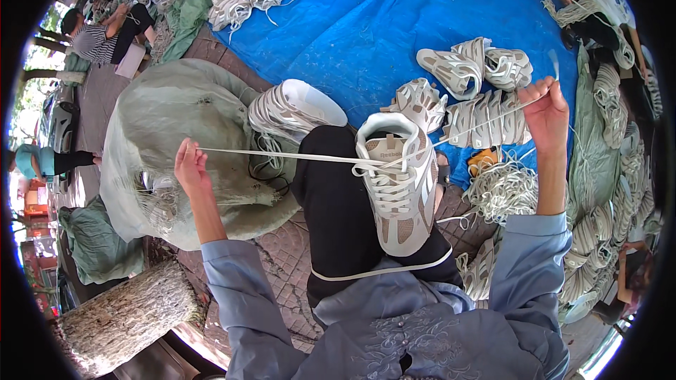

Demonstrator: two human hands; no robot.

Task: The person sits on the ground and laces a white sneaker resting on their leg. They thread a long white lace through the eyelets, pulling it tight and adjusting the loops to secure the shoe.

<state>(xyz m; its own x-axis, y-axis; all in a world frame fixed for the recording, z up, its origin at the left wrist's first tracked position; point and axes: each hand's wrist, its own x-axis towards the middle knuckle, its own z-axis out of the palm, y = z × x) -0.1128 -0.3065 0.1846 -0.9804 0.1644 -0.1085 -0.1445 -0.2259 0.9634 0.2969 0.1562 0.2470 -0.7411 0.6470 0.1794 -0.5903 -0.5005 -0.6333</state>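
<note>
A beige and white sneaker (398, 186) rests on my lap, its toe toward me, with laces threaded through its front. My left hand (191, 167) is out to the left, fingers pinched on one end of the white shoelace (282, 155). Raised at the right, my right hand (546, 111) pinches the lace's other end, and a short tip sticks up past the fingers. Both lace ends stretch nearly straight from the top eyelets. A pale cord (384, 269) loops across my thighs below the shoe.
A blue tarp (338, 28) spreads ahead, with several sneakers (458, 70) on its right side. A bundle of white laces (503, 190) lies by my right knee. At left sits a bulky greyish sack (190, 127), with more shoe uppers (292, 109) beside it. Other people (105, 35) work around.
</note>
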